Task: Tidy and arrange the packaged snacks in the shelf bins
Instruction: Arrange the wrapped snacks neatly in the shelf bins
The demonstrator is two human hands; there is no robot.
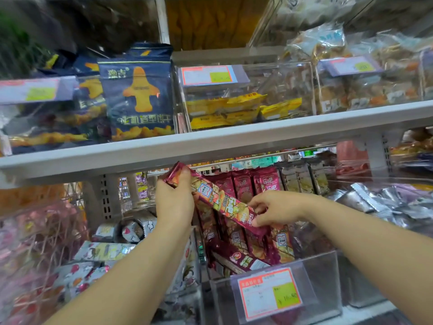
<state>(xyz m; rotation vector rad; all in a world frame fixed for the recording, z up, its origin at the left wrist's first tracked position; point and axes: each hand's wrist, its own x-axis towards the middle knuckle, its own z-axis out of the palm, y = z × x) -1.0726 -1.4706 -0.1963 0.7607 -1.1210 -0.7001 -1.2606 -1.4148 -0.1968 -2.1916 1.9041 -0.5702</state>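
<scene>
- Currently the left hand (174, 202) and right hand (273, 211) have their fingers closed on 1 maroon snack pack (218, 200), tilted above its clear bin (328, 285).
- Back packs stand upright; front ones lie jumbled, so tidying seems partway.

price tag (271, 293) perhaps reading 14.80, other labels blurred

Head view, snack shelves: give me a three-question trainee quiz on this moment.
1. True or false: both hands grip one maroon snack pack.
2. The left hand holds which end? A upper, B lower.
3. What colour are the packs in the clear bin right of the navy biscuit bag?

Key: 1 true, with the right hand at the lower end. 2 A. 3 yellow.
</scene>
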